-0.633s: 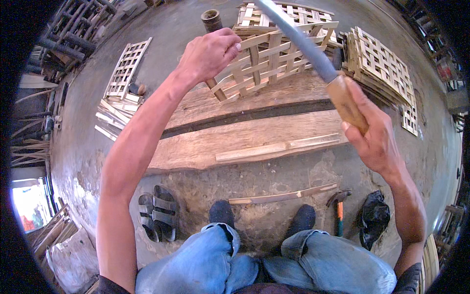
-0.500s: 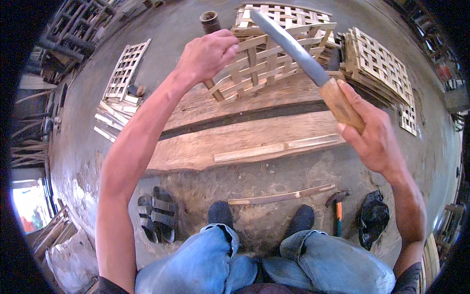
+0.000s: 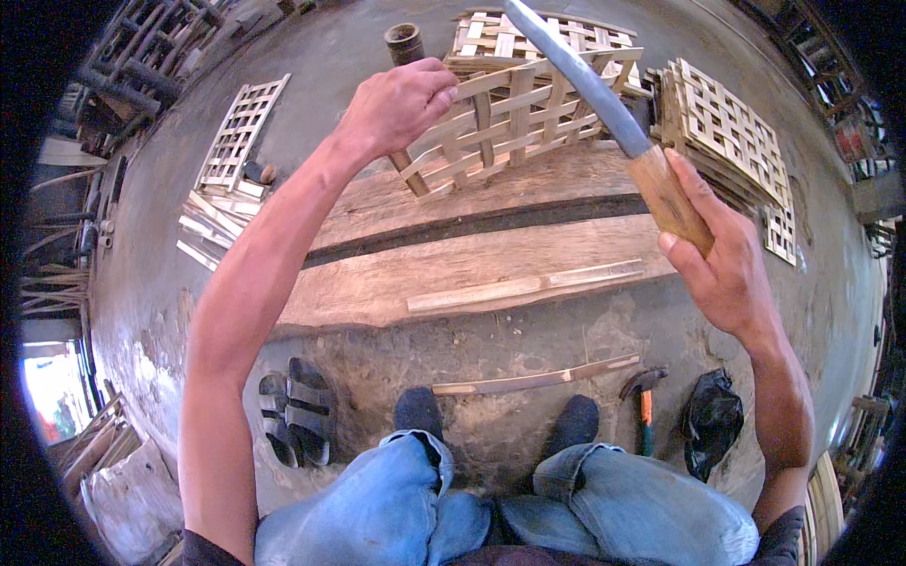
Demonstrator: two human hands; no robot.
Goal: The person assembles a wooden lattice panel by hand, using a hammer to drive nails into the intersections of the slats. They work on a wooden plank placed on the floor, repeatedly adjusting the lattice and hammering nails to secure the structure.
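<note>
My left hand [image 3: 401, 106] is closed on the upper left part of a woven slat panel [image 3: 522, 111], which stands tilted on a thick wooden plank [image 3: 377, 203]. In my right hand [image 3: 731, 259] is a large knife [image 3: 585, 87], gripped by its wooden handle. Its long blade points up and away to the left, in front of the panel's right part in this view. Whether blade and panel touch, I cannot tell. Just beyond my left hand shows the round end of a brown cylinder [image 3: 404, 42], mostly hidden.
Stacked woven panels [image 3: 741, 137] lie at the far right, with another stack [image 3: 472, 42] behind. Loose slats [image 3: 212, 222] are at left. A slat [image 3: 524, 287] rests on the nearer plank. By my feet are sandals [image 3: 310, 410], a hammer [image 3: 645, 410] and a black plastic bag [image 3: 711, 424].
The knife has swung slightly upward and to the right, and its tip is now higher. My left hand still holds the panel in nearly the same place.
</note>
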